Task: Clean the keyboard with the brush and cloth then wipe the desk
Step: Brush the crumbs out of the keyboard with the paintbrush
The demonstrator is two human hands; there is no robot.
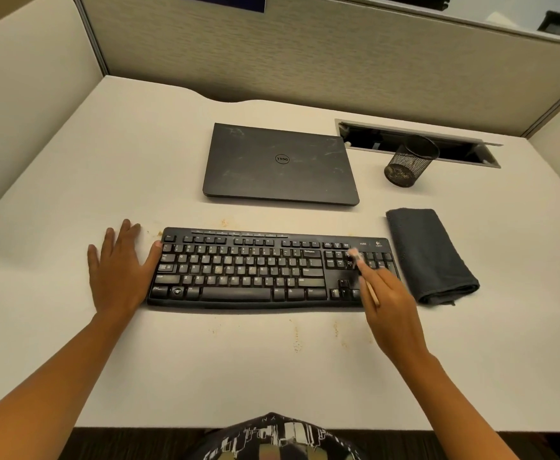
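A black keyboard (248, 267) with dusty keys lies across the middle of the white desk (205, 360). My right hand (389, 307) pinches a small wooden-handled brush (358, 258), its pale bristles on the keys at the keyboard's right end. My left hand (122, 267) rests flat on the desk with straight fingers, its thumb touching the keyboard's left edge. A folded dark grey cloth (429, 254) lies just right of the keyboard, apart from both hands.
A shut dark laptop (280, 164) lies behind the keyboard. A black mesh pen cup (409, 164) stands at the back right beside an open cable slot (418, 141). Brownish crumbs (296, 336) dot the desk in front of the keyboard. Partition walls enclose the desk.
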